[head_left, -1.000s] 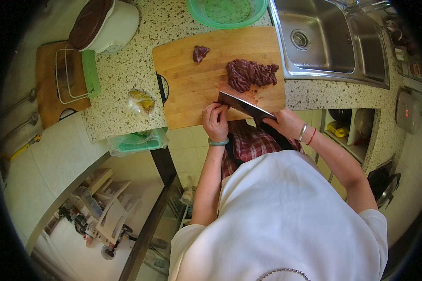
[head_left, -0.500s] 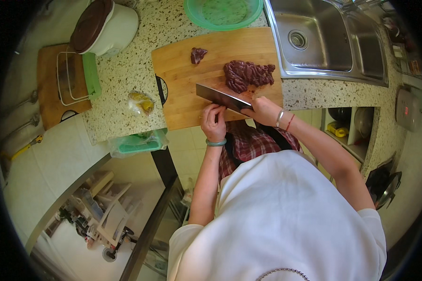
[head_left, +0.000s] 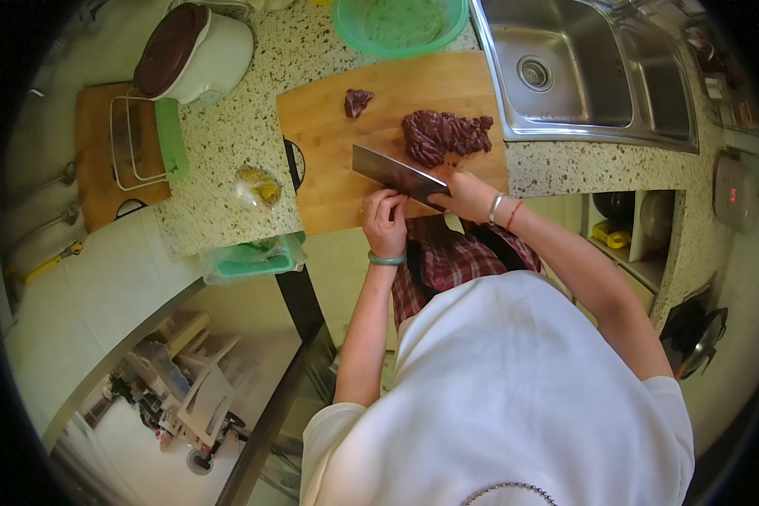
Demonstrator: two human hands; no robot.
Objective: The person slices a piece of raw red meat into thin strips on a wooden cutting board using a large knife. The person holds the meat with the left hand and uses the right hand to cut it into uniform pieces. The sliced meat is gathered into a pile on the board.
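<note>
A wide cleaver [head_left: 390,171] is in my right hand [head_left: 466,199], its fingers closed round the handle. The blade slants across the near part of a wooden cutting board [head_left: 325,190]. My left hand [head_left: 385,223] is beside the blade's near side at the board's front edge, fingers curled and pressed together; what they hold, if anything, is hidden. Beyond the cleaver, toward the right, lies a heap of dark red sliced meat [head_left: 447,135]. A separate small piece of meat [head_left: 357,103] rests farther off on the board's left half.
A green basin [head_left: 460,29] stands behind the board, and a steel sink [head_left: 557,131] adjoins its right side. To the left are a small plastic bag with yellow contents [head_left: 260,186], a white pot with a brown lid [head_left: 219,63] and a second board [head_left: 93,169] with a wire rack.
Both hands and the cleaver stay nearly in place, with only slight shifts at the near part of the board. The meat lies as before.
</note>
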